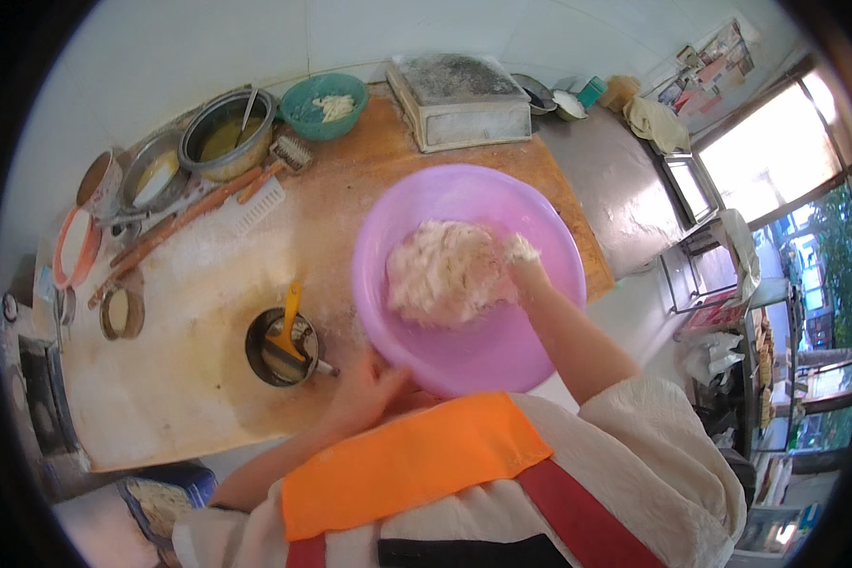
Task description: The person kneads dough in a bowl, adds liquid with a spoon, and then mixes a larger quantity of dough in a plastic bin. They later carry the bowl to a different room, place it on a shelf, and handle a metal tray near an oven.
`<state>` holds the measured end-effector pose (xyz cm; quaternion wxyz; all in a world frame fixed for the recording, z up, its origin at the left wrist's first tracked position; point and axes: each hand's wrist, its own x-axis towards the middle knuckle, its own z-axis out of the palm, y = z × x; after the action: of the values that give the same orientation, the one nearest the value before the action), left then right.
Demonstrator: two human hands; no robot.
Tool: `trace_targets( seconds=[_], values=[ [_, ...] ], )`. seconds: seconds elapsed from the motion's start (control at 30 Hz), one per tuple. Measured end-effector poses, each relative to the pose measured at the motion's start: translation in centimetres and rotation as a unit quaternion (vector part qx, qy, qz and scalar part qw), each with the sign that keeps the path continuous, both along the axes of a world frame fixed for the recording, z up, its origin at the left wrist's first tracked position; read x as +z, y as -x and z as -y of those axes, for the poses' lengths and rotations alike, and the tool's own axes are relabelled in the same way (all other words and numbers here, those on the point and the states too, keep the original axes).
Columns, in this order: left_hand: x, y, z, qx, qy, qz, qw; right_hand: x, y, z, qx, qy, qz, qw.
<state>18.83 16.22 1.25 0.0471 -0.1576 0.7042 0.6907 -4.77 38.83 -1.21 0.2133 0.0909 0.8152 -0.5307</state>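
A large purple plastic basin (374,312) stands at the right side of the wooden worktable. Inside it lies a rough, pale mass of dough (445,275). My right hand (522,257), smeared with dough, reaches in and presses against the dough's right side. Its fingers are hidden by dough. At the near left rim, my left hand (381,386) is closed on the basin's edge. Just left of that hand sits a metal pot (253,352) with a handle. A yellow-handled scraper or brush (291,317) rests in it.
Along the back are a green bowl (298,118) with pale pieces, a pot of yellowish liquid (222,142) and a dusty box-shaped scale (473,128). A long wooden rolling pin (175,224) and a white comb-like scraper (260,208) lie at the left. A metal counter (615,180) adjoins on the right.
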Motion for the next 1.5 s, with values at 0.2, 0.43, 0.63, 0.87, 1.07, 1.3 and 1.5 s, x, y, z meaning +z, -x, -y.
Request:
trace_targets(
  seconds=[0.2, 0.43, 0.63, 0.87, 1.07, 1.3, 1.5],
  values=[
    [1.4, 10.7, 3.8, 0.105, 0.256, -0.020, 0.961, -11.0, -1.0, -3.6, -0.122, 0.151, -0.066, 0.979],
    [-1.1, 15.8, 2.7, 0.026, 0.296, -0.007, 0.955, -9.8, 6.1, 2.5, -0.052, 0.230, -0.038, 0.971],
    [-1.4, 15.9, 3.1, 0.052, 0.245, 0.009, 0.968, -5.3, 5.5, 9.2, 0.539, 0.037, -0.176, 0.823],
    [-0.3, 15.5, 2.6, 0.046, 0.220, 0.023, 0.974, 0.7, -6.3, 1.1, 0.638, -0.377, -0.131, 0.658],
    [-2.0, 16.0, 1.9, 0.090, 0.193, -0.064, 0.975, -3.8, -0.5, 5.9, 0.633, -0.406, -0.204, 0.627],
    [-2.2, 16.7, 4.0, 0.095, 0.184, -0.026, 0.978, -3.0, 2.0, 6.7, 0.583, -0.349, -0.109, 0.726],
    [-1.3, 16.2, 3.5, 0.106, 0.191, -0.045, 0.975, -4.5, 11.4, 1.6, 0.478, -0.312, -0.137, 0.809]
  ],
)
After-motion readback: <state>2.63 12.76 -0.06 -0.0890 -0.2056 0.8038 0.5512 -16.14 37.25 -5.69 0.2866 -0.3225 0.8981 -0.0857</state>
